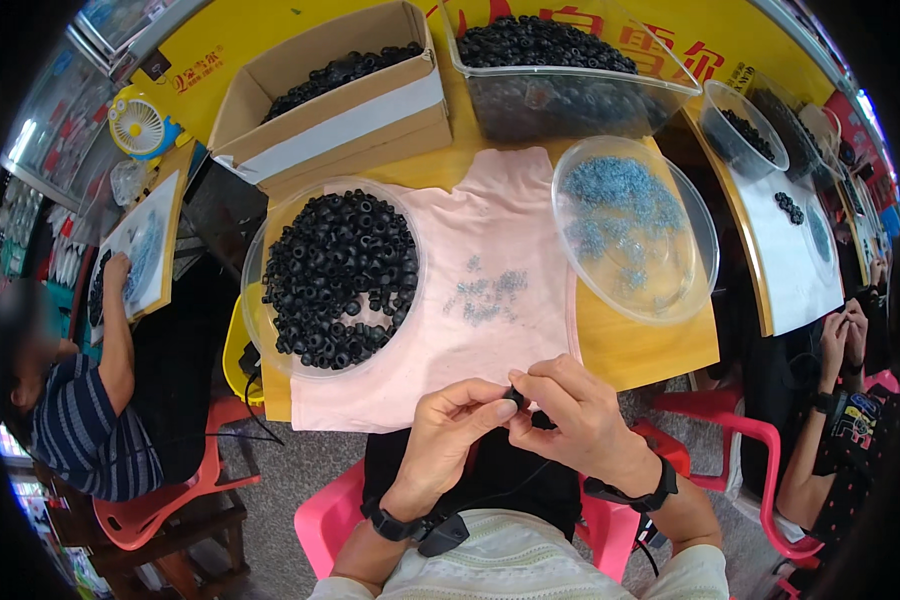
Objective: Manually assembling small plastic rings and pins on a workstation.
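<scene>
In front of my body, at the near edge of the table, both hands come together. My left hand (455, 428) pinches a small black plastic cap (513, 396) between thumb and fingers. The fingers of my right hand (575, 415) are closed and touch the top of that cap. Whatever else they pinch is too small to make out. A pink cloth (370, 400), shaped like a shirt, lies flat beyond my hands. On it is a loose patch of tiny clear bluish pieces (488, 292). To the left, a round clear tray (253, 290) holds many black caps (345, 270).
An oval clear tray (705, 285) of bluish pieces stands at right. Behind are a cardboard box (340, 125) and a clear plastic bin (560, 115), both holding black parts. People sit at side tables, left (100, 400) and right (820, 420). A yellow fan (138, 125) stands far left.
</scene>
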